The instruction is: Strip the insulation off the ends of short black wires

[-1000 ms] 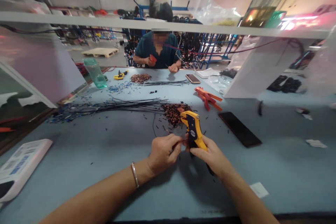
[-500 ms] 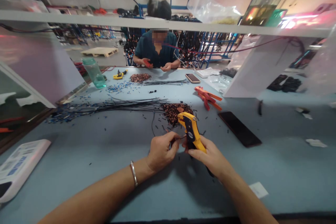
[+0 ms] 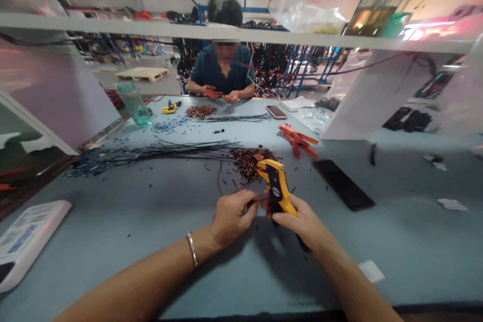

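Note:
My left hand (image 3: 232,215) is closed in a pinch on a thin black wire (image 3: 219,178), which curves up behind the fingers. A short length of it runs from the fingertips toward the wire stripper. Yellow and black, the wire stripper (image 3: 278,186) stands tilted in my right hand (image 3: 305,224), whose fingers wrap its handles. Whether the wire's end sits in the tool's jaws I cannot tell. Just beyond the tool lies a heap of small black and copper-coloured clippings (image 3: 247,163). A bundle of long black wires (image 3: 177,151) stretches left from the heap, with blue bits at its far end.
Red-handled pliers (image 3: 298,140) and a dark phone (image 3: 344,184) lie to the right. A white device (image 3: 32,241) rests at left. Across the table a co-worker (image 3: 222,70) holds a red tool. A green bottle (image 3: 134,104) stands far left, and a shelf (image 3: 151,29) spans above.
The wire stripper has shifted very slightly to the right in my right hand. My left hand stays almost still. The co-worker's hands have moved a little closer together.

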A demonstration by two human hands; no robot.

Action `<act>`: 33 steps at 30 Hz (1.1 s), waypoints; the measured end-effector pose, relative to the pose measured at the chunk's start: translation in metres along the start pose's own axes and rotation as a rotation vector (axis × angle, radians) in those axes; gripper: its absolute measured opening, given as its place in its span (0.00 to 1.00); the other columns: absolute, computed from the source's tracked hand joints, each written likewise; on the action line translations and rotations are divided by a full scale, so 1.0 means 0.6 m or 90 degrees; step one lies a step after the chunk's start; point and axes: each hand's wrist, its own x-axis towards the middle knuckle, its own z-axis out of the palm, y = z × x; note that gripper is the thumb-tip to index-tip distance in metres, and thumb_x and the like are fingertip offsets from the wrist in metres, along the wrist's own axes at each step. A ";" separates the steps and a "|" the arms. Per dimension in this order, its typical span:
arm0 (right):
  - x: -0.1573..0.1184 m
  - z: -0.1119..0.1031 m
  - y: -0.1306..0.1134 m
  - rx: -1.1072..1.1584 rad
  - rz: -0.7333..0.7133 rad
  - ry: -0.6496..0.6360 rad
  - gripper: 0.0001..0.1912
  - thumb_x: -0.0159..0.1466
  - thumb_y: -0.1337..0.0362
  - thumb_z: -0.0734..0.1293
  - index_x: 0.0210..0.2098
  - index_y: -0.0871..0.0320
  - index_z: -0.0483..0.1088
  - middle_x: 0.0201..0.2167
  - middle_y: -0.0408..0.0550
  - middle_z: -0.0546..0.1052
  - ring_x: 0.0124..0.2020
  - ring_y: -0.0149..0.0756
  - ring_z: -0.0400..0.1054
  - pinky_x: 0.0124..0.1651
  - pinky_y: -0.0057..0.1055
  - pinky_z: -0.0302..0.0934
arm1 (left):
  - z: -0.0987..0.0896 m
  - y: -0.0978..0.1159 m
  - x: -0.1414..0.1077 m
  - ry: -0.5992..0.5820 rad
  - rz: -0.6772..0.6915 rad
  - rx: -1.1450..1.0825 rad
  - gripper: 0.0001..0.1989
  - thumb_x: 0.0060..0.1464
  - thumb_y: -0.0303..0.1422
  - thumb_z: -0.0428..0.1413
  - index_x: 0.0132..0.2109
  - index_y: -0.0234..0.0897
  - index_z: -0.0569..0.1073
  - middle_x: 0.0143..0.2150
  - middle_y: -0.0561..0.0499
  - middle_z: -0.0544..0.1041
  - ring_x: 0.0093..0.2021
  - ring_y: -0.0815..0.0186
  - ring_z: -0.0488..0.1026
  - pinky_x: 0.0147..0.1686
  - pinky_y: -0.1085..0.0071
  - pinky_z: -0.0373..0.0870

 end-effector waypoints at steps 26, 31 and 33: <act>0.004 -0.033 0.000 0.458 0.016 0.138 0.16 0.46 0.67 0.74 0.36 0.57 0.76 0.30 0.45 0.78 0.31 0.38 0.73 0.39 0.36 0.70 | -0.011 0.005 0.014 0.048 -0.040 0.103 0.03 0.55 0.28 0.56 0.35 0.39 0.75 0.32 0.54 0.79 0.37 0.62 0.74 0.49 0.57 0.56; 0.003 -0.041 0.002 0.487 0.003 0.154 0.14 0.47 0.67 0.72 0.35 0.56 0.76 0.30 0.45 0.78 0.33 0.39 0.73 0.41 0.38 0.70 | -0.005 -0.008 0.016 0.052 -0.073 0.084 0.04 0.56 0.29 0.56 0.35 0.40 0.76 0.33 0.53 0.79 0.39 0.61 0.73 0.46 0.58 0.60; 0.004 -0.038 0.006 0.478 0.001 0.141 0.13 0.48 0.68 0.72 0.35 0.55 0.76 0.31 0.44 0.78 0.33 0.39 0.73 0.43 0.40 0.69 | -0.003 -0.016 0.017 0.065 -0.081 0.050 0.04 0.56 0.29 0.56 0.34 0.39 0.76 0.33 0.52 0.79 0.38 0.61 0.73 0.46 0.59 0.62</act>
